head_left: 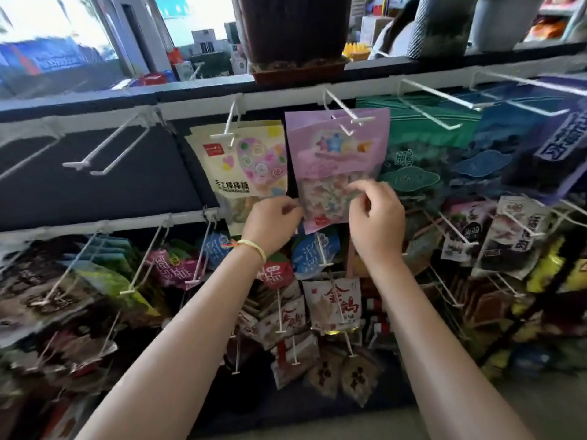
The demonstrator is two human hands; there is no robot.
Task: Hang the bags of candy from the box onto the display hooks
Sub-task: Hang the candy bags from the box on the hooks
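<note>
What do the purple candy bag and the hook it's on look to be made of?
The purple candy bag looks like thin plastic film: printed matte upper part, clear lower window showing the sweets, creasing where the left hand and right hand pinch it. The hook looks like white-coated metal wire, thin and rigid; blur leaves plastic possible.

Lower snack packs [79, 312] motion-blurred
</note>
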